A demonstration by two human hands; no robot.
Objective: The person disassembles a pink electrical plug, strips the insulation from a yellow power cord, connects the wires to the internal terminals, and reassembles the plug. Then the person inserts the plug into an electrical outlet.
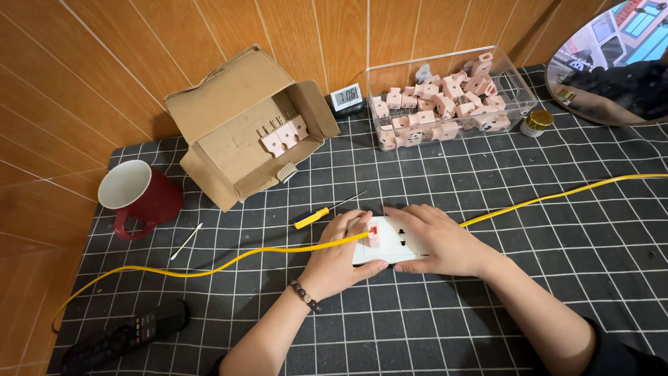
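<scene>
Left hand: the left hand (339,256) lies curled over the left end of the socket plate (393,245), fingers bent on its top and thumb along its near edge, pinning it flat to the desk (487,306).
Right hand: the right hand (437,240) is spread flat and open over the plate's right half, pressing down, not gripping; the two hands steady the plate from both ends.
Socket plate: white and rectangular, near the middle of the desk, a little toward the near edge.
Pink piece: a small pink and red part (374,233) sits on the plate between the fingertips; whether it is plugged in or only resting I cannot tell.
Cable: a yellow cable (229,263) runs from the desk's left edge under the left hand to the plate, then on toward the right edge.
Screwdriver: a yellow-handled screwdriver (321,213) lies just behind the left hand, close to reach.
Carton: a brown carton (240,125) lies on its side at the far left, flaps open toward the person, two pink plugs (284,134) showing inside.
Clear box: a lidless clear box (449,97) at the far edge holds a heap of the same pink plugs.
Clock: a small grey digital clock (346,97) stands between carton and box.
Jar: a small gold-lidded jar (536,122) stands right of the box.
Mug: a red mug (139,196) stands near the left edge, a cotton swab (186,241) beside it.
Remote: a black remote (125,338) lies at the near left corner.
</scene>
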